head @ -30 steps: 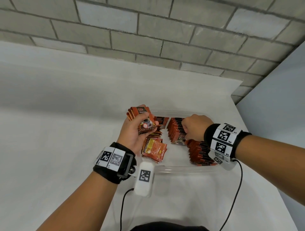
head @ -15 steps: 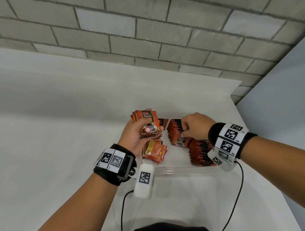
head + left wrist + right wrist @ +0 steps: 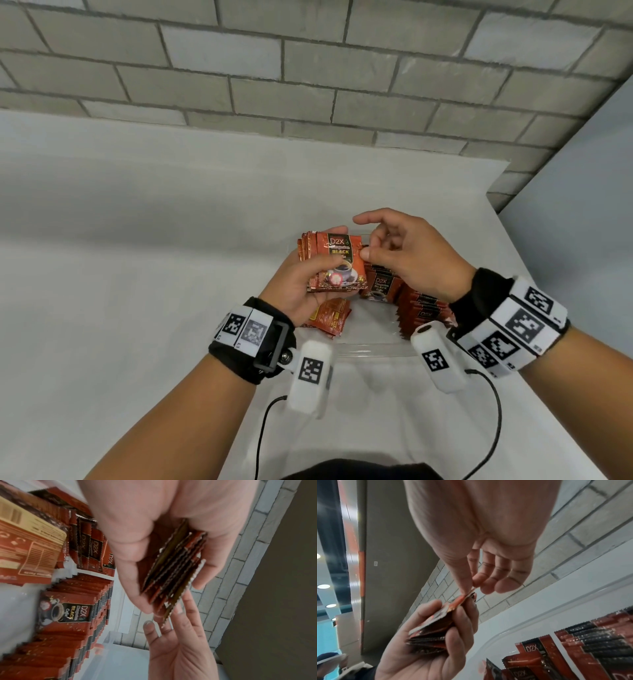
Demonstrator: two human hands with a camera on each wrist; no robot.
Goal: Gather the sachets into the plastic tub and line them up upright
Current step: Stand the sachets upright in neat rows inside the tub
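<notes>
My left hand (image 3: 294,287) holds a stack of red-brown coffee sachets (image 3: 337,263) upright above the clear plastic tub (image 3: 370,349). My right hand (image 3: 404,253) is beside the stack; its thumb and a finger pinch the front sachet's top right corner (image 3: 470,593). The left wrist view shows the stack (image 3: 175,568) edge-on between thumb and fingers, with the right hand (image 3: 180,649) reaching under it. Rows of upright sachets (image 3: 421,308) fill the tub's right side. A few loose sachets (image 3: 330,317) lie flat at its left.
The tub stands on a white table (image 3: 137,308) backed by a grey brick wall (image 3: 308,68). The table's right edge (image 3: 534,274) runs close to the tub. Black cables (image 3: 493,411) hang from both wrist cameras near my body.
My right hand has left the upright row in the tub, risen and moved left to the stack's corner. My left hand has turned the stack's printed face towards me.
</notes>
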